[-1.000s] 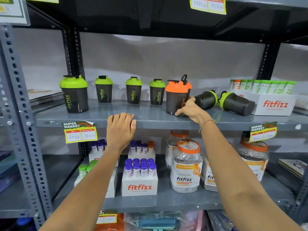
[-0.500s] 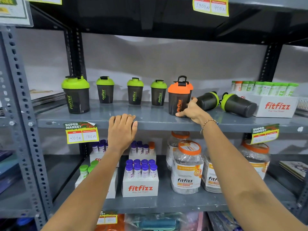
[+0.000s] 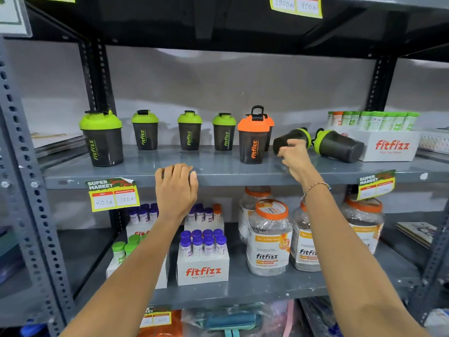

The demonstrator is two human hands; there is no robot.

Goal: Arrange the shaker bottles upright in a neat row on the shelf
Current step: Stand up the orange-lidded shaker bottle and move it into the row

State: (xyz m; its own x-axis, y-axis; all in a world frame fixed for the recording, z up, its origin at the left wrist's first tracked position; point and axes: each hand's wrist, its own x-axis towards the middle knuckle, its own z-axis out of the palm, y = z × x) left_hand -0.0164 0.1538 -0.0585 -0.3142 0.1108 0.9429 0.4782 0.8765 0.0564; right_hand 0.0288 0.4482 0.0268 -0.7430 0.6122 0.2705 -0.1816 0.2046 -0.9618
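Shaker bottles [image 3: 145, 130]: we have five upright; our right hand [image 3: 295, 156] closes on one toppled bottle [image 3: 291, 139], another [image 3: 339, 145] lies beyond; left hand [image 3: 176, 188] rests flat on the shelf edge [image 3: 243, 177].

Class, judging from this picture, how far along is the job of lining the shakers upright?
Done: four green-lidded shakers and the orange shaker stand upright. In hand: the right hand reaches the nearer fallen shaker. Left: that one and the second fallen shaker. The left hand rests on the shelf edge.
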